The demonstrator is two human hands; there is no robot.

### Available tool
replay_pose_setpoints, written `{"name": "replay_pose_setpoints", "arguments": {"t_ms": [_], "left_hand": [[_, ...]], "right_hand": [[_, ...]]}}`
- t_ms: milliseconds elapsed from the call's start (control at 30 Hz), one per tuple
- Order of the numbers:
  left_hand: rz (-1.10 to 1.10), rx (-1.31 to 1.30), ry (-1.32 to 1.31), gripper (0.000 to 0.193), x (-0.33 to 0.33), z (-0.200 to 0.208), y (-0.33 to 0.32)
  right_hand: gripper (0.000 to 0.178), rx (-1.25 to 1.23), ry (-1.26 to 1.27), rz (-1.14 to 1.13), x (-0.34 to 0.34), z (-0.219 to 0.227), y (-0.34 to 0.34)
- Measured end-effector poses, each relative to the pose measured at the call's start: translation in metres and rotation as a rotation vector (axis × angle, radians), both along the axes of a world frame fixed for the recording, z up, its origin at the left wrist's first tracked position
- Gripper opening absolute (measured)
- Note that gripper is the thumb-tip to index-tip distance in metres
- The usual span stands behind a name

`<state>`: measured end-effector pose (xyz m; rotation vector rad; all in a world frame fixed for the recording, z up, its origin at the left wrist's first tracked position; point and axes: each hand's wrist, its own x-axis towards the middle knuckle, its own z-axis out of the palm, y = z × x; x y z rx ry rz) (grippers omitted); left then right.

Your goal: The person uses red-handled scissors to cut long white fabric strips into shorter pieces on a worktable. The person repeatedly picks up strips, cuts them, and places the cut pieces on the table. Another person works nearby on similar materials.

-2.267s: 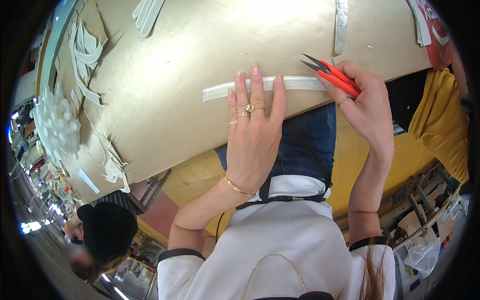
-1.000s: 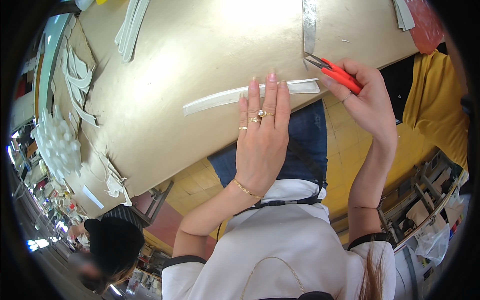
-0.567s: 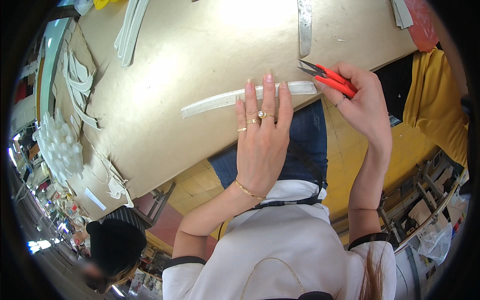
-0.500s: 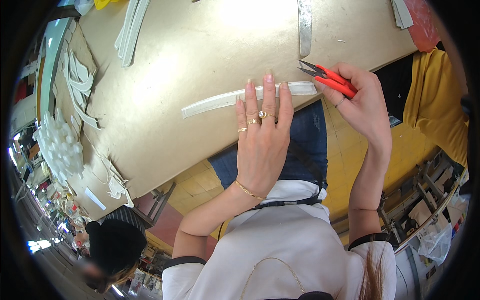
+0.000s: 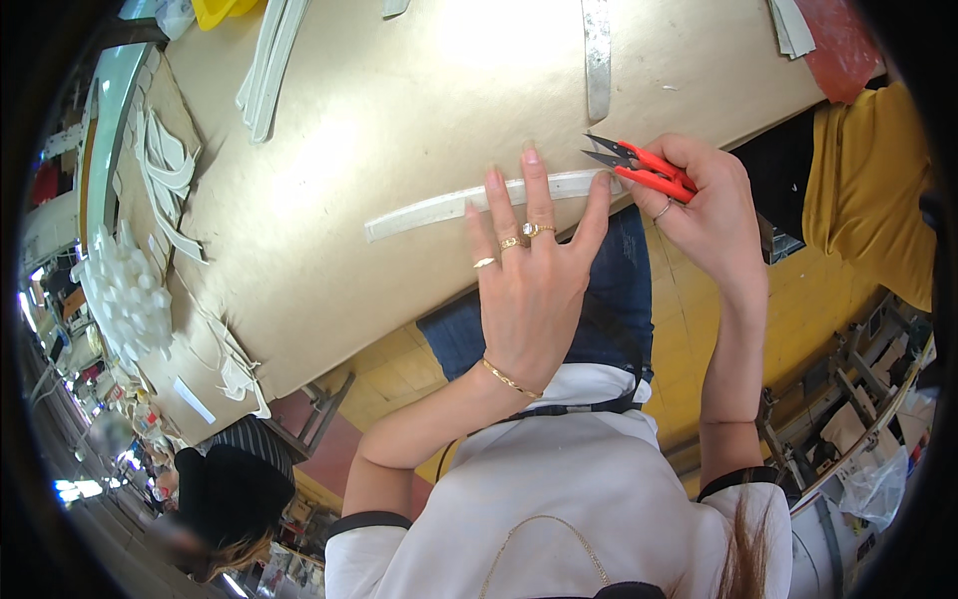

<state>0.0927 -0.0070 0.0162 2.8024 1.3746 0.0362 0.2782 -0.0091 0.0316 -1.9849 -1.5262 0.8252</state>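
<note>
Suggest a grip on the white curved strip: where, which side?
Likely the left end of the white curved strip, from the left, pinching across its long edges: it's narrow, flat, and that end is uncovered; the left hand spans the rest, with thread snips by the right end.

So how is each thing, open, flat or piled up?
Thread snips: open, blades apart
White strip: flat, partly covered
Left hand: fingers spread over the white strip
Right hand: closed around the thread snips
Metal strip: lying flat
Long white strips: bunched lengthwise
Curved white pieces: heaped loosely
Shiny white pieces: clustered
</note>
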Motion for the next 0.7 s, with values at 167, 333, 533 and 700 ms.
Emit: {"name": "replay_pose_setpoints", "arguments": {"t_ms": [167, 333, 533, 700], "left_hand": [[-0.048, -0.054, -0.178, 0.065, -0.006, 0.003, 0.013], [-0.093, -0.17, -0.231, 0.064, -0.012, 0.008, 0.02], [-0.214, -0.194, -0.265, 0.049, -0.018, 0.005, 0.035], [-0.273, -0.241, -0.281, 0.052, -0.022, 0.005, 0.044]], "right_hand": [[0.017, 0.07, -0.053, -0.092, -0.012, 0.002, -0.011], [0.02, 0.154, 0.119, -0.088, -0.009, 0.002, -0.022], [0.033, 0.29, -0.142, 0.086, -0.009, -0.013, -0.033], [0.047, 0.415, -0.351, 0.163, -0.012, -0.026, -0.039]]}}
